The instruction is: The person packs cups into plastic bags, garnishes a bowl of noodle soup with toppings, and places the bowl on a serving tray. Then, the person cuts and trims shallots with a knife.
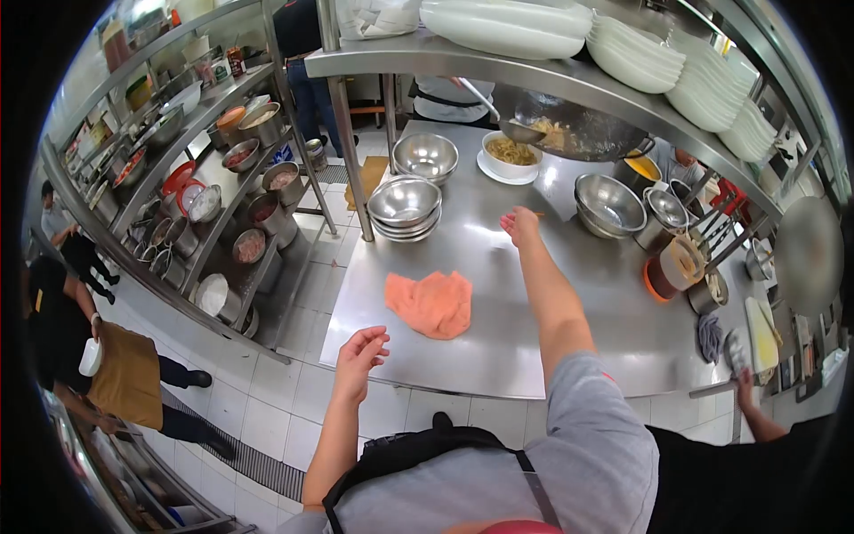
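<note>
Now, far left: a person in a brown apron [126, 367] stands on the tiled floor, with a white dish [91, 356] in one hand.
Shelving: steel pots and bowls of ingredients fill the tiers of the rack [269, 153] beyond your left arm.
Your left hand [360, 353]: it is raised near the front edge of the steel surface [498, 349], palm turned inward, fingers loosely curled and parted, well apart from your other hand.
Steel bowls, left: a nested stack [405, 203] sits near the surface's left edge, another bowl [425, 158] just behind it.
Orange cloth [431, 303]: it lies crumpled on the surface, near your left hand and in front of the stack.
Noodle bowl [512, 169]: white and upright, it stands on a white plate [483, 166] towards the far side, ahead of your right hand.
Your right hand [519, 226]: it reaches forward over the surface; a small orange item [539, 214] shows by the fingertips, and you cannot tell from this view whether they grip it.
Wok [618, 141]: it is tilted just beside the noodle bowl, with a ladle [523, 133] at its near side.
Right side: more steel bowls [610, 205], a sauce container [673, 270] and a grey cloth [709, 336].
</note>
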`<state>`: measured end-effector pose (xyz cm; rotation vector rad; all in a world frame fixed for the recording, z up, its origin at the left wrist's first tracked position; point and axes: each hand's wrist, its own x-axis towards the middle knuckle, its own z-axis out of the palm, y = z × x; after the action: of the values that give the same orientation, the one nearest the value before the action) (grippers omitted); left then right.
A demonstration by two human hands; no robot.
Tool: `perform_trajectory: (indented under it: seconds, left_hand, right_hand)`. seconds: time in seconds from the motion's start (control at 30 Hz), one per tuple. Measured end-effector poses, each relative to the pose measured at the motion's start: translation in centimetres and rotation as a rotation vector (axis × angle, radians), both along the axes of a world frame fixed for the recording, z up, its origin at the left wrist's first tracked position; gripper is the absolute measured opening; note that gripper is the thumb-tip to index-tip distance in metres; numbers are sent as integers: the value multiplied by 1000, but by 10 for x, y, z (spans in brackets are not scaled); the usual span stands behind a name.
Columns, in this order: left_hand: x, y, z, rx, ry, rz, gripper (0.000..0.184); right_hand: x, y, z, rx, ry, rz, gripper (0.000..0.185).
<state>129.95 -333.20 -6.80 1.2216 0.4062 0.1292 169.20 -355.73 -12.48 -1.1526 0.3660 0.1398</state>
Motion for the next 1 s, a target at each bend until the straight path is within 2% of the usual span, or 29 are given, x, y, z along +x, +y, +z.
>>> perform_trajectory:
  seconds: [0.1, 0.37, 0.53, 0.6, 0.7, 0.77, 0.93, 1.0]
  left_hand:
    - [-6, 8, -6, 70, 25, 66, 23]
    - [-6, 16, -15, -20, 22, 209, 24]
    - [-6, 8, -20, -48, 29, 153, 25]
    - [-6, 7, -24, -61, 27, 153, 25]
    - [1, 2, -33, -62, 42, 135, 26]
    - [13, -3, -41, 187, 48, 125, 25]
    - [39, -11, -32, 126, 21, 2, 26]
    - [42, -14, -32, 174, -37, 1, 27]
  right_hand:
    - [21, 2, -1, 24, 42, -12, 30]
    - [29, 24, 5, -12, 67, 49, 31]
    - [21, 32, -3, -36, 89, 92, 29]
    - [18, 30, -3, -4, 124, 126, 21]
    - [12, 31, -7, 24, 84, 70, 25]
    - [10, 35, -8, -18, 97, 71, 25]
    - [-3, 42, -2, -58, 122, 87, 25]
    - [-14, 42, 2, -134, 74, 75, 25]
